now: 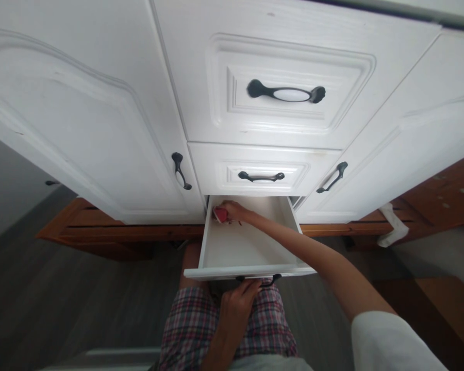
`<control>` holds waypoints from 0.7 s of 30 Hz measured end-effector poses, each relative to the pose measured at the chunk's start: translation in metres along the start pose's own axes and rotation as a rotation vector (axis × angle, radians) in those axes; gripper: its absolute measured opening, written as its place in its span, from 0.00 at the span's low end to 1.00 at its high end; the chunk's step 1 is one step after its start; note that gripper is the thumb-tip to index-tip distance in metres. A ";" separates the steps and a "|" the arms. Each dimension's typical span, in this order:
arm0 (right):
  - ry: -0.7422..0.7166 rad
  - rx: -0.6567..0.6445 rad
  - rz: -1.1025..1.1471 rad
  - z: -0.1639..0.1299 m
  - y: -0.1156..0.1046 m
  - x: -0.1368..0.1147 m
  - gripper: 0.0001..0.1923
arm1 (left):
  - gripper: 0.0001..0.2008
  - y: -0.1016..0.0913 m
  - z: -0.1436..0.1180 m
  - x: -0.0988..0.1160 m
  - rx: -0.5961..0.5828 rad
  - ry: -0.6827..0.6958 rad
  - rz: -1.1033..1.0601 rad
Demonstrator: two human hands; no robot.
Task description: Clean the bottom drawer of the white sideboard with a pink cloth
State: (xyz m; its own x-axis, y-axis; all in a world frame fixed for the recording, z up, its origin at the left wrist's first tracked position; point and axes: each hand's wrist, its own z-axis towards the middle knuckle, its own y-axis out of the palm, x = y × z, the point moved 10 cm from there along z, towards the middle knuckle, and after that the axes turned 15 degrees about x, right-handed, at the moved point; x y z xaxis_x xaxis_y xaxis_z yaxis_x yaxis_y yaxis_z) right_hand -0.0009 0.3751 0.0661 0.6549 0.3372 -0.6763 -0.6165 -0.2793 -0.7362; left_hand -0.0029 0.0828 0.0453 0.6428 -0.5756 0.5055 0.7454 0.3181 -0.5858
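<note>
At the far left of the pulled-out drawer (pixel 232 252) my right hand (pixel 232 210) presses a red cloth (pixel 220 214), its near floor untouched, while my left hand (pixel 239 299) grips the handle (pixel 260 281).

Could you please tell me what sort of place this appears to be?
Probably a home kitchen: white panelled cabinet doors, stacked drawers with dark handles, and the bottom drawer pulled open above a wood-look floor.

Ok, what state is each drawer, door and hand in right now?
Bottom drawer: pulled open.
Middle drawer: shut.
Top drawer: shut.
Left cabinet door: shut.
Right cabinet door: shut.
Left hand: gripping drawer handle.
Right hand: holding red object inside drawer.
</note>
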 end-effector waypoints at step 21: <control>-0.329 0.064 -0.627 -0.039 -0.011 -0.014 0.26 | 0.15 -0.001 0.001 -0.004 -0.014 -0.030 -0.043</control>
State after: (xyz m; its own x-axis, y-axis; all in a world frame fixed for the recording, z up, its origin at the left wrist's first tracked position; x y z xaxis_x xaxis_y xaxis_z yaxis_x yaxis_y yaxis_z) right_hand 0.0135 0.3383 0.0829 0.7351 0.6737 -0.0761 -0.1977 0.1056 -0.9746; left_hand -0.0062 0.0857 0.0445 0.6150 -0.5657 0.5493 0.7703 0.2824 -0.5717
